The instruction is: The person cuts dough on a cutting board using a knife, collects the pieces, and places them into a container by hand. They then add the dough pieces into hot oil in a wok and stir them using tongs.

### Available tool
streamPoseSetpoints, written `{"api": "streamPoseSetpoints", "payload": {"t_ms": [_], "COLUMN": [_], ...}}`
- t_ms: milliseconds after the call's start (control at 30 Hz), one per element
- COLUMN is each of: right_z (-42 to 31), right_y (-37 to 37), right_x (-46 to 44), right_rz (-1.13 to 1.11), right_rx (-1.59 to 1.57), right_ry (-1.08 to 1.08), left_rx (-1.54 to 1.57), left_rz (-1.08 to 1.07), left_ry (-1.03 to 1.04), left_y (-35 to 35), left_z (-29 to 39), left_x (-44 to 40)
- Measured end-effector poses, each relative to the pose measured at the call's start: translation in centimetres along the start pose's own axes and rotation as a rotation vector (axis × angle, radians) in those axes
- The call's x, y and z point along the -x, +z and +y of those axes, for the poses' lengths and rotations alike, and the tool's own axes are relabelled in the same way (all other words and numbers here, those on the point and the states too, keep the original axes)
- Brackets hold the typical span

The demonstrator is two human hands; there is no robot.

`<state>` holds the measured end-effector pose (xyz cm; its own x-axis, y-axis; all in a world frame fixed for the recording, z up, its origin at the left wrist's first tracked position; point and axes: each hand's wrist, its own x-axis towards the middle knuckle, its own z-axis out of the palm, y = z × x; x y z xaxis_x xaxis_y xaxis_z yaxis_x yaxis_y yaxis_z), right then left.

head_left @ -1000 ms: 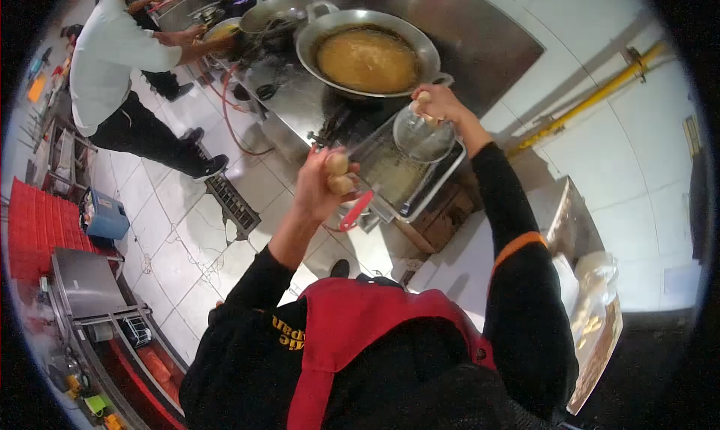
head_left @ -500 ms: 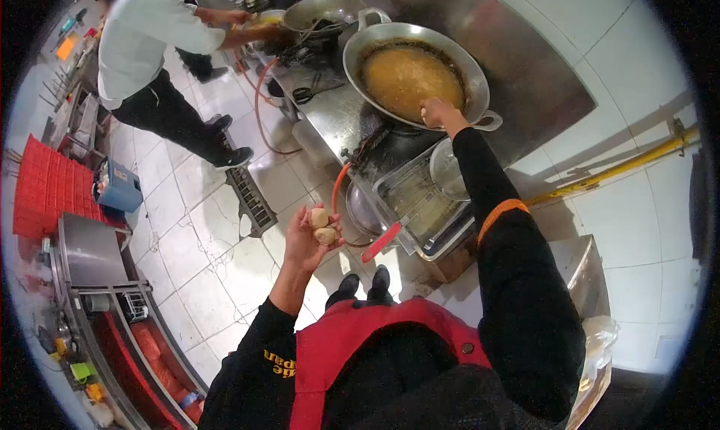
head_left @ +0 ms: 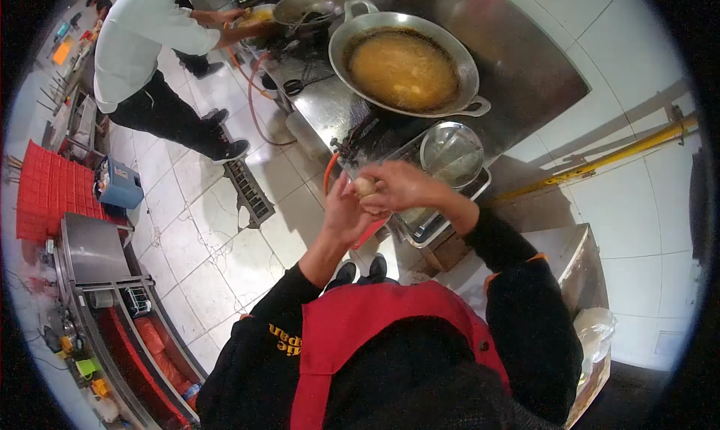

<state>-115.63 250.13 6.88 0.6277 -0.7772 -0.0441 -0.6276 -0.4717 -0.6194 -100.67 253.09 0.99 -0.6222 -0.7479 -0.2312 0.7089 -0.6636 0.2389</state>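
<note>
My left hand (head_left: 344, 215) and my right hand (head_left: 409, 185) meet in front of me, above the floor beside the stove. A pale, round ball of food (head_left: 365, 187) sits between their fingers. The fingertips of my right hand close on it from one side, while my left hand is cupped under and against it. Whether a second ball lies behind the fingers is hidden. Beyond my hands, a large wok (head_left: 339, 64) holds bubbling brown oil (head_left: 405, 68), with a paler patch near its close side.
A round strainer (head_left: 452, 154) rests over a metal tray (head_left: 484, 184) right of my hands. An orange hose (head_left: 328, 173) runs by the stove edge. At the upper left a person in a white shirt (head_left: 142, 43) works by another wok (head_left: 311, 7). Red crates (head_left: 56, 193) stand left.
My right hand has moved back from over the wok to meet my left hand and takes hold of a ball there. Two balls showed in my left palm before; now one is visible.
</note>
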Motion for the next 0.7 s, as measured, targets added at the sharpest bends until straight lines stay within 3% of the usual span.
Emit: {"api": "streamPoseSetpoints", "payload": {"t_ms": [100, 167, 233, 267, 333, 367, 433, 467, 500, 567, 700], "right_z": [0.8, 3.1, 5.0, 6.2, 7.6, 7.8, 11.5, 13.3, 15.6, 19.9, 22.1], "right_y": [1.4, 0.5, -1.1, -1.9, -3.8, -5.3, -6.0, -6.7, -7.0, -6.7, -6.6], "right_x": [0.7, 0.5, -0.1, -0.5, -1.6, -1.6, -3.4, -4.0, -5.2, -7.3, -8.5], "right_rz": [0.208, 0.166, 0.121, 0.123, 0.025, 0.071, 0.290, 0.349, 0.348, 0.351, 0.213], "right_rx": [-0.060, -0.079, -0.433, -0.430, -0.990, -0.977, -0.672, -0.470, -0.471, 0.317, 0.404], "right_ry": [0.033, 0.043, 0.134, 0.133, 0.365, 0.437, 0.437, 0.409, 0.405, 0.269, 0.360], "left_rx": [0.061, 0.002, -0.027, -0.047, -0.076, -0.076, -0.195, -0.218, -0.219, -0.252, -0.268], "left_rz": [0.012, -0.009, -0.070, -0.091, -0.093, -0.096, 0.164, 0.136, 0.137, 0.080, 0.128], "left_ry": [-0.039, 0.016, -0.012, 0.010, 0.041, 0.042, 0.094, 0.120, 0.123, 0.100, 0.125], "left_y": [3.0, 3.5, 3.8, 4.4, 4.4, 4.0, 4.8, 3.7, 2.7, 0.7, -1.8], "left_z": [-1.2, -1.1, -0.5, -0.1, 0.7, 0.8, 1.3, 1.4, 1.9, 2.8, 3.9], "left_x": [-1.3, -2.7, -3.7, -4.0, -4.6, -4.8, -3.8, -3.5, -3.1, -1.9, 0.6]}}
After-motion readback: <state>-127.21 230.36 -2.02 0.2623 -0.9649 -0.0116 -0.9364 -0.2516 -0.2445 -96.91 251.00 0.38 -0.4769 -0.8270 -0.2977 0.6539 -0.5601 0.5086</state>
